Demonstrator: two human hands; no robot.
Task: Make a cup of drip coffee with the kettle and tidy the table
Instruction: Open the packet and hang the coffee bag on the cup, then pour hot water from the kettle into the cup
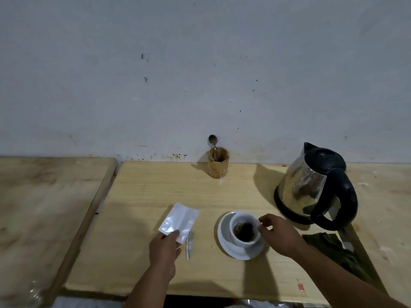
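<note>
A white cup (242, 240) stands on a white saucer (224, 238) near the table's front, with dark coffee grounds in a drip bag inside it. My right hand (279, 233) is at the cup's right rim, fingers pinched on the drip bag's edge. My left hand (164, 246) holds the lower corner of a silver foil packet (180, 220) lying left of the saucer. A thin torn foil strip (189, 244) lies between the packet and the saucer. The steel kettle (311, 185) with black lid and handle stands on its base at the back right.
A wooden holder (218, 162) with a spoon (213, 142) stands against the wall. A dark green cloth (329, 245) lies right of the saucer, in front of the kettle. A second wooden table (44, 196) adjoins on the left across a narrow gap.
</note>
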